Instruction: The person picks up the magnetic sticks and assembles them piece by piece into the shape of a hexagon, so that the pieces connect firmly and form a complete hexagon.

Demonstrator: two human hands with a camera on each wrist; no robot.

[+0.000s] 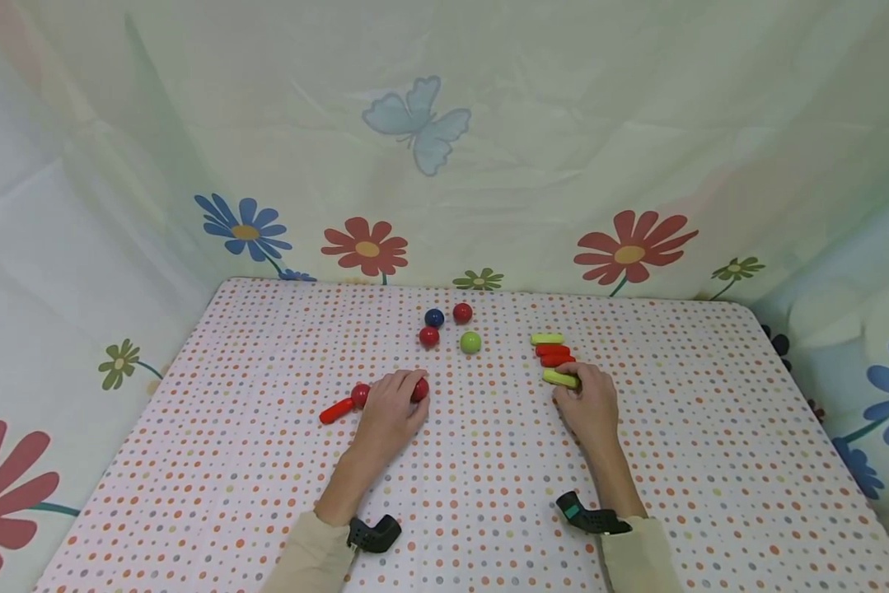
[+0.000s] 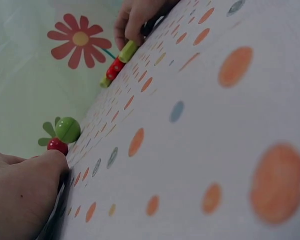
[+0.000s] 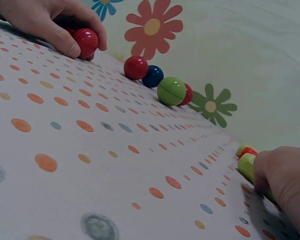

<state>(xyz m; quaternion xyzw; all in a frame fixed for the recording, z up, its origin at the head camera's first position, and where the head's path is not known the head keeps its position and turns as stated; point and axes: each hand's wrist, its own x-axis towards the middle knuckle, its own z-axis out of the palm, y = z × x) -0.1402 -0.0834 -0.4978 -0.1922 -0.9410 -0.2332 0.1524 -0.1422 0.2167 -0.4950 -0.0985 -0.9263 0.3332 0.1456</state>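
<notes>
My left hand [image 1: 390,409] bends over a red ball [image 1: 419,389]; in the right wrist view its thumb and a finger sit on either side of that ball. Left of the hand, another red ball [image 1: 360,395] lies against the end of a red stick [image 1: 336,412]. What is under the palm is hidden. With thumb and fingers, my right hand [image 1: 592,403] pinches a yellow-green stick [image 1: 559,378] low at the table. Just behind it lie two red sticks, the nearer red stick [image 1: 557,361] and the farther red stick [image 1: 552,351], then another yellow-green stick [image 1: 546,338].
Between and beyond the hands are a dark blue ball [image 1: 434,319], a red ball [image 1: 462,312], a second red ball [image 1: 429,336] and a green ball [image 1: 470,343]. A dotted cloth [image 1: 474,494] covers the table. Flowered curtain [image 1: 526,148] hangs behind and beside it.
</notes>
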